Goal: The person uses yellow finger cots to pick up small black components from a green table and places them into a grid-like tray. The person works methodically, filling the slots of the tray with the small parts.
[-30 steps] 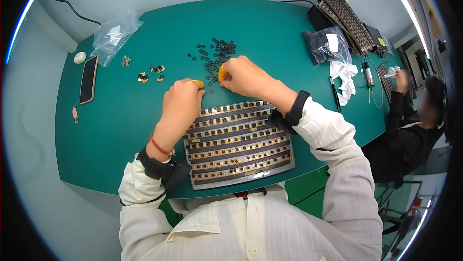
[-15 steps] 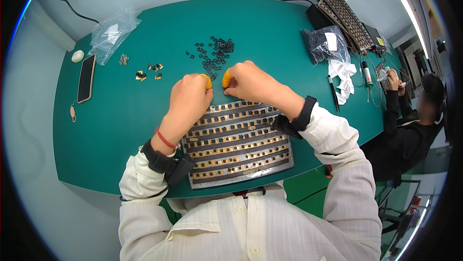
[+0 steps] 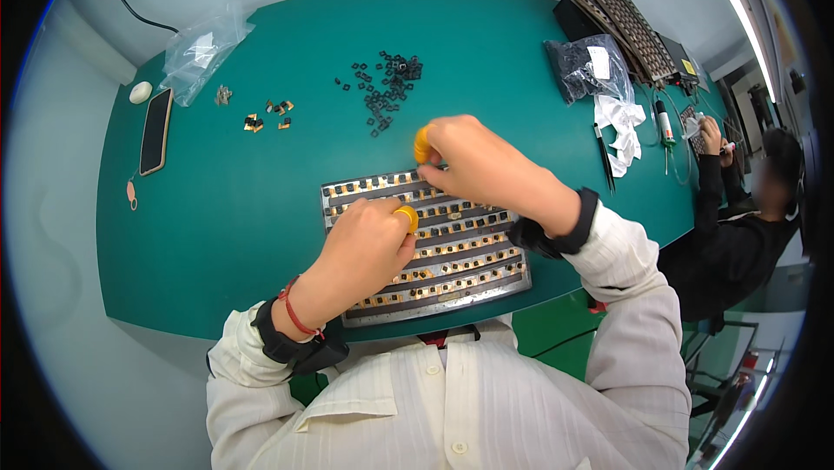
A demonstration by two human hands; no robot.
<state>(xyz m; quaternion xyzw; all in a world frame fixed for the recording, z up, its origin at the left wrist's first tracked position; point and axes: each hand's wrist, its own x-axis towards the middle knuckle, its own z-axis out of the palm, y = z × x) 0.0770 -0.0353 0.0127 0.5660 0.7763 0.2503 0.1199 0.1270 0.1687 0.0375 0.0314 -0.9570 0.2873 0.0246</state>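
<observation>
A metal tray [image 3: 439, 306] lies at the table's front, with rows of small gold-and-black parts along dark strips. Over its left half is my left hand [image 3: 365, 240], fingers curled and pressed together. My right hand [image 3: 473, 157] is pinched at the tray's far edge. Both hands wear a yellow finger cot on one finger. Whatever sits between the fingertips is hidden or too small to make out. Beyond my hands, small black square pieces [image 3: 401, 72] are scattered loosely, thickest toward the far right of the heap.
To the left lie a phone [image 3: 155, 135], a clear plastic bag [image 3: 204, 49], and gold-and-black parts [image 3: 254, 122]. Toward the right are a bag of black pieces [image 3: 591, 70], crumpled white tissue [image 3: 620, 131], black tweezers [image 3: 604, 157] and stacked trays [image 3: 621, 27]. Another person [image 3: 738, 218] works there.
My left hand has come back from beside the black pieces to over the tray. My right hand has moved slightly right and nearer to me, to the tray's far edge.
</observation>
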